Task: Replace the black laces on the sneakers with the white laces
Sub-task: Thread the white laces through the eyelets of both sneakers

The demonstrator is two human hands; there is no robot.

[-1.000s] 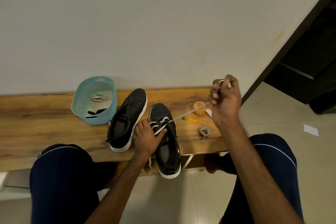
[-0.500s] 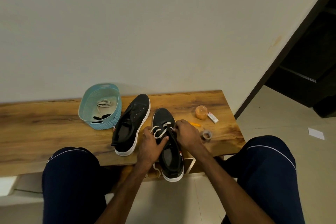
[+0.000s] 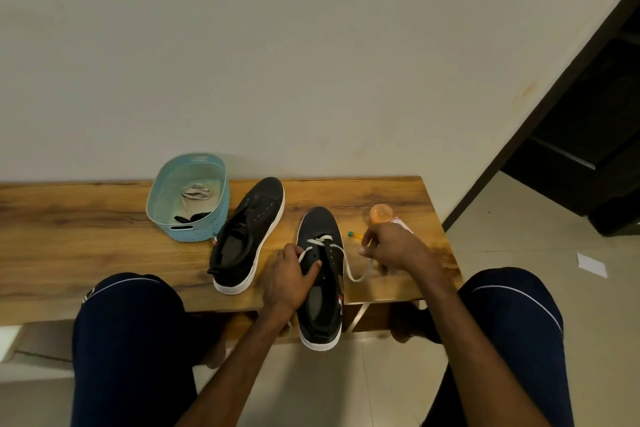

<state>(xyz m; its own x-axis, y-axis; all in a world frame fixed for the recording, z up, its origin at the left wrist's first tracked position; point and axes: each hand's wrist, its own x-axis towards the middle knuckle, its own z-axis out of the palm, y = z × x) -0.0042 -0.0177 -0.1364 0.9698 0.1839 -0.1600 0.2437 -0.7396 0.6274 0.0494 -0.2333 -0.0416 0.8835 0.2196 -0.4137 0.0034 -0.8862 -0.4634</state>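
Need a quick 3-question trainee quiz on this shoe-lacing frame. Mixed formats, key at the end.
1. True or false: the second sneaker, beside the basket, has no lace in its eyelets.
2. The right hand pinches: A the white lace; B the orange cup; C a pen.
3. Fill in: the left hand grips the half-laced sneaker, which rests on the ____.
Key: 1 true; 2 A; 3 bench.

Home: wooden bench (image 3: 69, 225), tiled floor (image 3: 374, 392).
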